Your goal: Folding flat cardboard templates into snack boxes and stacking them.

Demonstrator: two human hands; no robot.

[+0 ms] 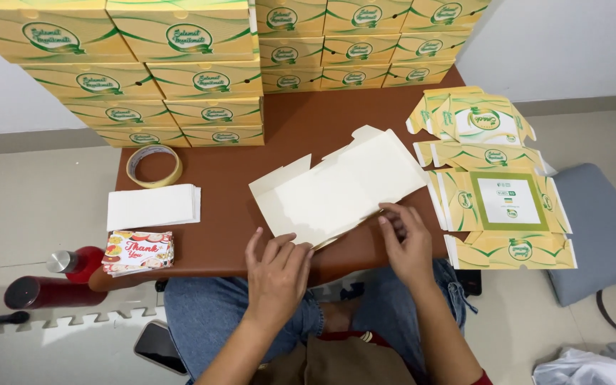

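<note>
A flat, unfolded cardboard box blank [340, 189] lies plain cream side up on the brown table [301, 117]. My left hand [277, 271] rests on the table's near edge, fingertips touching the blank's near left corner. My right hand [406, 239] presses its fingers on the blank's near right edge. Neither hand has lifted the blank off the table.
Stacks of folded yellow-green boxes [180, 78] fill the table's back. Flat printed blanks [497, 192] are piled at the right. A tape roll [154, 165], white paper sheets [152, 207] and colourful cards [139, 251] lie left. Red bottles [51, 285] and a phone [158, 346] are on the floor.
</note>
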